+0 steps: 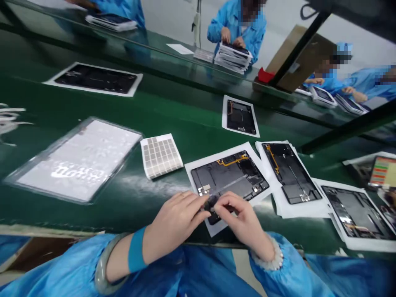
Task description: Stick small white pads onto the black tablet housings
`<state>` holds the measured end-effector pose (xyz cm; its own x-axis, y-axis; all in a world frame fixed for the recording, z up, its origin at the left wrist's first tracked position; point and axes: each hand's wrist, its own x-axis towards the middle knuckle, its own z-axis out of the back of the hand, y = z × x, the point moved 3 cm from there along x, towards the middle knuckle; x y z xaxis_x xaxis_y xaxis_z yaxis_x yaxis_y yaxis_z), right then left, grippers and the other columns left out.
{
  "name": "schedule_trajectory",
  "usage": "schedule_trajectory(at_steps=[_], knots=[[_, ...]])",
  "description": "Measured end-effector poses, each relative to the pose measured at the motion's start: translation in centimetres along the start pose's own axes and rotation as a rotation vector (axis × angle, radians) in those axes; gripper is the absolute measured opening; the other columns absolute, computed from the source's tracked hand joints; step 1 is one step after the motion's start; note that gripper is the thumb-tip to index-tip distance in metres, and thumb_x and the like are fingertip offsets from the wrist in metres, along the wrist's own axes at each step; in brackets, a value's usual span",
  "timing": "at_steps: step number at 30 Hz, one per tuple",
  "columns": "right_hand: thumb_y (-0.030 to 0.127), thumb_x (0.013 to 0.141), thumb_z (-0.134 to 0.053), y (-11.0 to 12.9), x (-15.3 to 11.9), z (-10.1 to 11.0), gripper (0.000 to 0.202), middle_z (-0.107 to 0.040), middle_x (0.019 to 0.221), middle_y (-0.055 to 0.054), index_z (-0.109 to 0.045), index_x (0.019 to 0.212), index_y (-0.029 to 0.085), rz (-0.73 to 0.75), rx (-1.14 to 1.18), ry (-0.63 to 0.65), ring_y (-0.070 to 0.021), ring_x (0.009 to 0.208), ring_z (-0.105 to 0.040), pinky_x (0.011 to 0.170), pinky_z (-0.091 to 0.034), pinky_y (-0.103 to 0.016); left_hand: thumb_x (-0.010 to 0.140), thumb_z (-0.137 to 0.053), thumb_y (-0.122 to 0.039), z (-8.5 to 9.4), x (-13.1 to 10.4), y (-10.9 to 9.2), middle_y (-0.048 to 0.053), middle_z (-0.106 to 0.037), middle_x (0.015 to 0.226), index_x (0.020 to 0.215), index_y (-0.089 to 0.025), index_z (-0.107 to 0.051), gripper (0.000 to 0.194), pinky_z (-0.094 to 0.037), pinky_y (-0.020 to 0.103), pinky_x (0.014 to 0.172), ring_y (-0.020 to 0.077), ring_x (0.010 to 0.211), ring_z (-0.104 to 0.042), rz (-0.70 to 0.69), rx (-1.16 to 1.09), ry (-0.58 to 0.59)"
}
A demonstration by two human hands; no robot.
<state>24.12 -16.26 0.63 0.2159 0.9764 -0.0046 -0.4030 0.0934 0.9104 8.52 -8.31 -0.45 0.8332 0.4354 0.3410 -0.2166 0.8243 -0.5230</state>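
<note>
My left hand (181,216) and my right hand (239,214) come together over the near left corner of a black tablet back housing (225,177). The housing lies on a white sheet and has an orange flex cable along its far side. Fingers and thumbs of both hands are pinched around a small dark piece (211,203) between them; its kind is too blurred to tell. Left of the housing lies a curled sheet of small grey square stickers (161,154). To the right, another tablet housing (291,171) with an orange cable rests on stacked white sheets.
A plastic sleeve (77,161) with a white sheet lies at left, near white strips (10,119). More housings lie at far left (95,78), at the back (240,115) and at far right (355,212). Co-workers in blue (256,24) handle stacks behind the ledge. A dark post (349,128) slants at right.
</note>
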Motion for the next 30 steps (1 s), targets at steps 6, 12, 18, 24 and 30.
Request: schedule_trajectory(at_steps=[6,12,18,24,30], knots=[[0.033,0.084,-0.059,-4.5,-1.7,9.1,0.017,-0.061,0.08,-0.003,-0.064,0.073,0.022,-0.023,-0.332,-0.25,-0.0204,0.085,-0.054,0.082,-0.039,-0.036,0.098,-0.036,-0.033,-2.5,0.8,-0.3,0.007,-0.064,0.108,0.106,-0.017,-0.06,0.03,-0.048,0.036,0.08,0.024,0.098,-0.059,-0.191,0.172,0.153],[0.036,0.082,-0.058,-7.5,-0.7,13.5,0.017,-0.061,0.082,-0.005,-0.066,0.072,0.024,-0.072,-0.539,-0.164,-0.0246,0.093,-0.048,0.089,-0.036,-0.041,0.098,-0.036,-0.028,-3.2,0.7,0.3,0.006,-0.064,0.105,0.101,-0.017,-0.062,0.028,-0.045,0.034,0.079,0.0226,0.099,-0.057,-0.24,0.19,0.198],[0.027,0.08,-0.058,-8.5,1.3,12.5,0.013,-0.06,0.09,-0.005,-0.068,0.073,0.024,-0.127,-0.621,0.105,-0.0247,0.097,-0.046,0.092,-0.033,-0.044,0.098,-0.037,-0.028,-3.5,0.8,0.5,0.006,-0.063,0.106,0.102,-0.017,-0.062,0.027,-0.042,0.034,0.081,0.0221,0.099,-0.056,-0.213,0.149,0.198],[0.021,0.081,-0.06,-7.6,2.1,12.0,0.011,-0.06,0.087,-0.004,-0.068,0.074,0.022,-0.091,-0.786,0.202,-0.0231,0.096,-0.046,0.09,-0.035,-0.04,0.098,-0.037,-0.029,-3.5,0.7,0.6,0.005,-0.062,0.107,0.102,-0.019,-0.062,0.027,-0.041,0.034,0.083,0.0218,0.1,-0.055,-0.186,0.125,0.214],[0.022,0.086,-0.057,-5.7,1.5,10.2,0.012,-0.06,0.082,-0.007,-0.063,0.076,0.018,0.023,-1.235,0.178,-0.0254,0.089,-0.048,0.076,-0.036,-0.038,0.098,-0.037,-0.03,-3.6,0.7,0.7,0.005,-0.062,0.108,0.103,-0.02,-0.062,0.028,-0.042,0.034,0.085,0.0212,0.101,-0.055,-0.178,0.119,0.226]])
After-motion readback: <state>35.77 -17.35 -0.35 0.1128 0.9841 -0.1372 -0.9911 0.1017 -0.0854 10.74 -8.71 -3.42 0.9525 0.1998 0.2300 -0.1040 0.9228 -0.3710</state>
